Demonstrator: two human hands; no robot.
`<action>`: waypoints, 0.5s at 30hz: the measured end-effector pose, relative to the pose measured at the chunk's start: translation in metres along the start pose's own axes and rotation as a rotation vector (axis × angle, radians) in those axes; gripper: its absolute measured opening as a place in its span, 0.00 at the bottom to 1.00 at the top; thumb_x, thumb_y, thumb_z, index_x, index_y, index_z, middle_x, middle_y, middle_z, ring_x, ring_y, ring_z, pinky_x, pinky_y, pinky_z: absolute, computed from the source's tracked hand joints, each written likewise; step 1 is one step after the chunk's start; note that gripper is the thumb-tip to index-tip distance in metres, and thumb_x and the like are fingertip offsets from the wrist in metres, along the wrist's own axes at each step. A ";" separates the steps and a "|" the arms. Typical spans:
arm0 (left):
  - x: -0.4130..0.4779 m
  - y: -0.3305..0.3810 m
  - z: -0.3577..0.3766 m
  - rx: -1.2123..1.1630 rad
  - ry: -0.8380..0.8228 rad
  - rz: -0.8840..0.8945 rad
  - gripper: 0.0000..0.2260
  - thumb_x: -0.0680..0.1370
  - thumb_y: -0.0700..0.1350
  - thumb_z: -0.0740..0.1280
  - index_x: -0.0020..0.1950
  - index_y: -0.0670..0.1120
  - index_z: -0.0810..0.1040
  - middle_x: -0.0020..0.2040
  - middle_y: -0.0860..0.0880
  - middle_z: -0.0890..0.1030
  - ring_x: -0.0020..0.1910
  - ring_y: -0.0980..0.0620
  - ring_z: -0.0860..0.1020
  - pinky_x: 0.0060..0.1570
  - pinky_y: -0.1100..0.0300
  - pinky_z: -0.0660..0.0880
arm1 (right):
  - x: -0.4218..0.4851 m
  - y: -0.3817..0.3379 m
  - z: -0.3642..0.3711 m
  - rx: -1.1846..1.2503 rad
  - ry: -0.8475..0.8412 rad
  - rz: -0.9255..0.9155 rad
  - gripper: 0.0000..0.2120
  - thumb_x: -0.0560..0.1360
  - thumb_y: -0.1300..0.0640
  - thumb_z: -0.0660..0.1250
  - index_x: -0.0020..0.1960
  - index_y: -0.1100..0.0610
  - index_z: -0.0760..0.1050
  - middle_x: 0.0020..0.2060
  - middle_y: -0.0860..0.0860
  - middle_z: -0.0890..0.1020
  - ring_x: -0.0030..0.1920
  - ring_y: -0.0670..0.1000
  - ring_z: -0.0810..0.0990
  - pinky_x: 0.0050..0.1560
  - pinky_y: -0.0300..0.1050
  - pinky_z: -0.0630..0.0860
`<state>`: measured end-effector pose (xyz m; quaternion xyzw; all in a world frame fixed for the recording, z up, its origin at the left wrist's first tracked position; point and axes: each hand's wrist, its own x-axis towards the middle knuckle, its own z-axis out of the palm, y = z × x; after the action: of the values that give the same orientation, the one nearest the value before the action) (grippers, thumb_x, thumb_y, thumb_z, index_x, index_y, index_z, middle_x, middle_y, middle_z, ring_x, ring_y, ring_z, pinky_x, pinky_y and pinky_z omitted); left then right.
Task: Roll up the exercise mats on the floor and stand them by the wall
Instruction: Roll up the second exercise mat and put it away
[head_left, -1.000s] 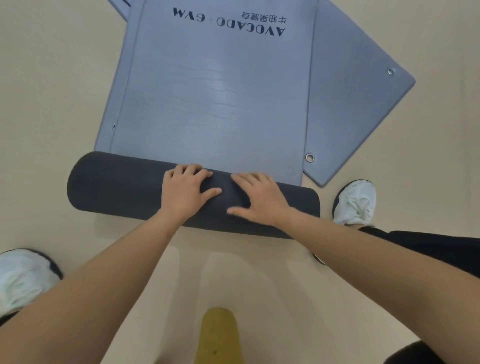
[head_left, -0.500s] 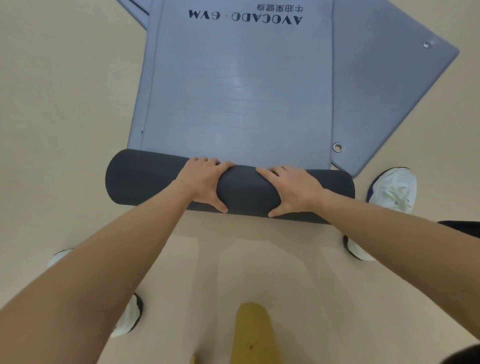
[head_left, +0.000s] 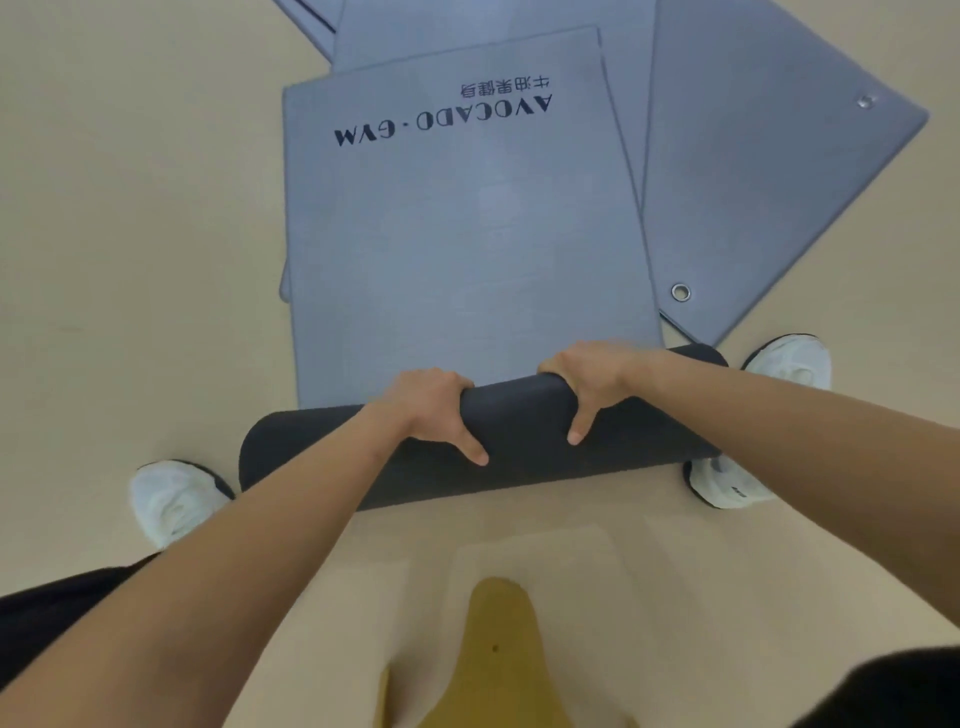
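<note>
Dark-grey rolled mat (head_left: 519, 434) lies on the tan floor (head_left: 130, 260), gripped by left hand (head_left: 431, 408) and right hand (head_left: 589, 382), fingers curled over its top, thumbs on the near side. Beyond, its flat end (head_left: 467, 249) overlaps other mats (head_left: 753, 182).

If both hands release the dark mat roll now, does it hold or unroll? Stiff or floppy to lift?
Likely to unroll: the mat roll is a thick coil that the left hand and right hand both grip. Probably light, bendy foam: its unrolled part lies flat. Round, so a push may send it rolling.
</note>
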<state>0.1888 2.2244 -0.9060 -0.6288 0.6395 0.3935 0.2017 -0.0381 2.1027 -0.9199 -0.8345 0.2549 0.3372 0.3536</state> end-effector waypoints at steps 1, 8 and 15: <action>-0.002 0.001 0.008 -0.016 0.000 -0.009 0.36 0.58 0.75 0.75 0.57 0.56 0.76 0.48 0.55 0.81 0.48 0.49 0.80 0.53 0.50 0.78 | 0.002 0.002 0.006 0.008 -0.018 0.004 0.39 0.60 0.42 0.85 0.66 0.49 0.73 0.54 0.47 0.81 0.55 0.52 0.79 0.51 0.46 0.70; -0.022 -0.004 0.063 0.048 0.406 0.014 0.43 0.74 0.74 0.61 0.82 0.51 0.60 0.77 0.49 0.69 0.73 0.45 0.70 0.74 0.46 0.66 | 0.000 0.028 0.015 0.000 0.090 0.095 0.49 0.61 0.27 0.76 0.76 0.43 0.63 0.65 0.45 0.79 0.64 0.54 0.78 0.62 0.52 0.69; -0.029 0.017 0.104 0.224 0.513 -0.021 0.47 0.73 0.75 0.56 0.85 0.50 0.51 0.85 0.43 0.51 0.83 0.37 0.48 0.79 0.36 0.47 | 0.004 0.047 0.012 -0.139 0.274 0.274 0.54 0.60 0.14 0.50 0.80 0.41 0.60 0.69 0.51 0.75 0.69 0.58 0.72 0.69 0.59 0.63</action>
<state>0.1514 2.3203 -0.9435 -0.6883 0.7027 0.1462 0.1052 -0.0712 2.0817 -0.9490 -0.8524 0.3880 0.2823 0.2079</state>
